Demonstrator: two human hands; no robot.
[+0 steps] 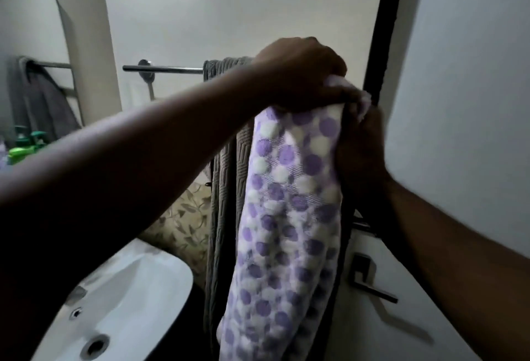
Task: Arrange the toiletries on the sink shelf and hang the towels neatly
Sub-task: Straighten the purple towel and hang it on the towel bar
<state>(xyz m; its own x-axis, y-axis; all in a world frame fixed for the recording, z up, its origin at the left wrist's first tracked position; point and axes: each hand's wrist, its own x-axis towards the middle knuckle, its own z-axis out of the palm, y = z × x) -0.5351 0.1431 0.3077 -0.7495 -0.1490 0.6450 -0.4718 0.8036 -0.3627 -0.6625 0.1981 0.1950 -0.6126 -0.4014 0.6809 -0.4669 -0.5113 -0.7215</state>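
Purple-dotted fluffy towel (286, 217) hangs bunched in both hands, beside ribbed grey towel (226, 174).

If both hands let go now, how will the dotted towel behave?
The dotted towel hangs limp in folds, so it is probably floppy. It looks thick and fluffy, likely light. The bar looks smooth, so unevenly draped cloth may slide off.

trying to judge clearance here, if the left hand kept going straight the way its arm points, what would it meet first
Probably the black door frame, just beyond the left hand, which grips the top of the dotted towel beside the right hand. The depth between them is unclear.
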